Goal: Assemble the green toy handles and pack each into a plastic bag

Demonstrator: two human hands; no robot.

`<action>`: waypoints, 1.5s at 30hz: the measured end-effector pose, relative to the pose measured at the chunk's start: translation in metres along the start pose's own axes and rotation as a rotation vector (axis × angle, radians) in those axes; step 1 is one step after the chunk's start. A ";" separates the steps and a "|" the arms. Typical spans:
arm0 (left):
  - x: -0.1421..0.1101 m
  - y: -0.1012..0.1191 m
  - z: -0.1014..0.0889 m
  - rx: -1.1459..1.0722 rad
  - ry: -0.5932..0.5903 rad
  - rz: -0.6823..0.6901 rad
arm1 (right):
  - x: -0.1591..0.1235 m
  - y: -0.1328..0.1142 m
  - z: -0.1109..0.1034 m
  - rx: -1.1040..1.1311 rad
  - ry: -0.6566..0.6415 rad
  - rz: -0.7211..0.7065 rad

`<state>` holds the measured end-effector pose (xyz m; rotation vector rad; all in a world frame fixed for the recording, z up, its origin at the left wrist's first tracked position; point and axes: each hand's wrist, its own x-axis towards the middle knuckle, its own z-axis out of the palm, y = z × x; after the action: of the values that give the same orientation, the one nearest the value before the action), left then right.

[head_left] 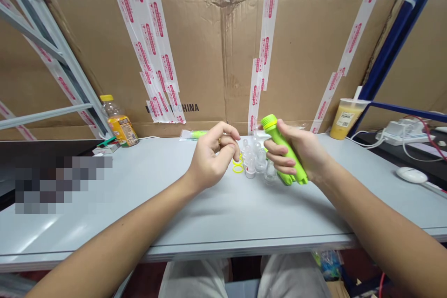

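Observation:
My right hand (293,149) is wrapped around a bright green flashlight-like tube (284,146), held tilted above the table. Its threaded open end points up and left, with a yellow ring around the neck. Beneath that hand, more green tube ends (287,179) show, partly hidden. My left hand (214,153) hovers to the left, fingers curled and thumb drawn in; whatever is between the fingertips, if anything, is hidden. Yellow rings (238,168) lie just right of it. Several clear plastic domed pieces (260,160) stand between my hands.
A clear-wrapped green item (198,134) lies behind my left hand. A juice bottle (120,121) stands back left, a drink cup (347,118) back right. A white mouse (412,175) and power strip (401,135) are at right. Tall cardboard (199,56) walls the table's (209,223) back.

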<state>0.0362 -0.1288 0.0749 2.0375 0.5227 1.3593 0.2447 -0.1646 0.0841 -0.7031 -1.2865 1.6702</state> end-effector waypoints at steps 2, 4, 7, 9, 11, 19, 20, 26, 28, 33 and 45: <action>0.000 -0.004 0.000 0.052 0.045 0.028 | -0.002 0.000 0.002 -0.059 -0.006 -0.002; 0.001 -0.007 0.001 0.117 0.119 0.102 | -0.005 0.002 0.006 -0.139 -0.014 -0.022; 0.001 -0.009 0.002 0.263 0.190 0.301 | -0.006 0.008 0.014 -0.223 -0.003 -0.061; -0.001 -0.009 0.004 0.362 0.196 0.432 | -0.004 0.013 0.018 -0.230 0.006 -0.055; -0.004 -0.008 0.007 0.432 0.176 0.520 | -0.002 0.018 0.020 -0.212 0.030 -0.052; -0.012 -0.010 0.025 0.488 0.180 0.582 | 0.006 0.029 0.023 -0.097 0.095 -0.105; -0.011 -0.011 0.025 0.491 0.187 0.588 | 0.006 0.029 0.023 -0.085 0.098 -0.104; -0.011 -0.018 0.026 0.416 0.159 0.557 | 0.008 0.030 0.021 -0.013 0.050 -0.074; -0.012 -0.017 0.027 0.405 0.157 0.540 | 0.008 0.031 0.021 -0.006 0.036 -0.061; -0.014 -0.012 0.030 0.462 0.189 0.579 | 0.007 0.031 0.023 -0.068 0.066 -0.083; -0.016 -0.011 0.033 0.536 0.177 0.629 | 0.011 0.034 0.015 -0.035 0.032 -0.084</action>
<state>0.0606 -0.1399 0.0480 2.6756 0.3540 1.9359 0.2166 -0.1637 0.0568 -0.6845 -1.3079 1.5662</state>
